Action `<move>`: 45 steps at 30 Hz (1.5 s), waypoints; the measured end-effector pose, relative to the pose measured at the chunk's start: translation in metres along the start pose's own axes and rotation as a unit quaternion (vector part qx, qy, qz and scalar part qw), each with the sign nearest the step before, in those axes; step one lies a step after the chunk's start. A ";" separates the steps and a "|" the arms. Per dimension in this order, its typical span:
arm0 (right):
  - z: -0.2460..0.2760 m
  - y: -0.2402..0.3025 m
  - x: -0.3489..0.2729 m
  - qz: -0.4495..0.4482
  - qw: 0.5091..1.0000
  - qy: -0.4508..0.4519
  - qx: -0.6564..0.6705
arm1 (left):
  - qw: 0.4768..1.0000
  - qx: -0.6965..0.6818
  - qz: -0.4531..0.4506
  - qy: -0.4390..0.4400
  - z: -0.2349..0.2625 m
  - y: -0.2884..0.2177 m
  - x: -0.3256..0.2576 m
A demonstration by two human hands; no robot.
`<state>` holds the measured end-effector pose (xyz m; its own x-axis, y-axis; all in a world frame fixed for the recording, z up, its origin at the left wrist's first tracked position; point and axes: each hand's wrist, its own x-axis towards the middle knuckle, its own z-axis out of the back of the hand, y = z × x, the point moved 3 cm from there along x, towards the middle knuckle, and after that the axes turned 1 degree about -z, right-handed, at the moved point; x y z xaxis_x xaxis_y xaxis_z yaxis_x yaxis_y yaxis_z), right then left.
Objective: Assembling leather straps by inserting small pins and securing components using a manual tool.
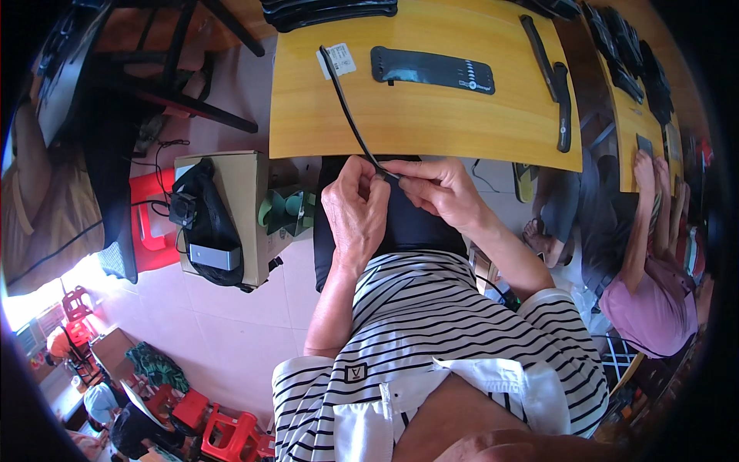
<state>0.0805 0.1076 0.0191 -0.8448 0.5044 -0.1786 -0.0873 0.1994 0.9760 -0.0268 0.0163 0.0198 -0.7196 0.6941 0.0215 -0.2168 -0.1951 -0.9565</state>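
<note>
Both of my hands hold a long, thin black strap [348,108] at its near end, just off the table's front edge. It appears edge-on, and its far end reaches over a white label [337,61] on the table. My left hand [356,212] pinches the strap with thumb and curled fingers. Close beside it, my right hand [443,192] grips the very end between thumb and fingers. The fingers cover part of that end. A wide dark strap [431,69] with a row of holes lies flat beyond my hands.
The yellow table [477,138] carries stacked black straps [331,11] at the back and narrow black straps [560,100] at the right. Left of me stands a cardboard box [250,192] with a black bag [208,223] on it. A co-worker in pink [647,300] works at another table, right.
</note>
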 end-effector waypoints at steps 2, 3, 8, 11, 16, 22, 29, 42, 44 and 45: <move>0.004 -0.001 0.002 -0.021 0.999 0.017 0.046 | 1.000 0.006 0.001 0.013 0.003 -0.001 0.000; 0.007 -0.003 0.002 -0.072 0.993 0.031 0.083 | 1.000 0.011 0.001 0.025 0.003 -0.002 0.001; 0.003 -0.006 0.002 -0.099 0.990 0.020 0.103 | 0.998 0.045 -0.037 0.017 0.001 -0.006 0.000; 0.002 -0.001 0.003 -0.095 0.993 -0.009 0.076 | 0.996 0.078 -0.047 0.016 0.001 -0.005 0.000; 0.003 -0.001 0.000 -0.121 0.986 0.025 0.114 | 0.992 0.099 -0.077 0.018 0.001 0.000 0.000; 0.001 0.006 -0.001 -0.111 0.990 0.011 0.090 | 0.989 0.071 -0.124 0.048 0.005 -0.001 0.004; 0.000 -0.004 0.000 -0.139 0.958 0.048 0.246 | 0.991 -0.082 -0.037 0.100 0.007 0.004 0.010; -0.007 0.021 0.009 0.027 0.999 0.016 -0.031 | 0.991 -0.130 -0.038 -0.015 0.015 0.001 0.003; -0.005 0.026 0.016 0.095 0.991 0.023 -0.089 | 0.990 -0.137 -0.025 0.001 0.016 -0.007 0.001; -0.006 0.027 0.021 0.098 0.986 0.055 -0.124 | 0.989 -0.144 -0.010 0.017 0.016 -0.011 -0.001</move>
<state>0.0577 0.1189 0.0429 -0.9092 0.4160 0.0185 -0.0308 -0.1114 0.9933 -0.0341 0.0063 0.0348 -0.6932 0.7198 0.0363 -0.0302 0.0212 -0.9993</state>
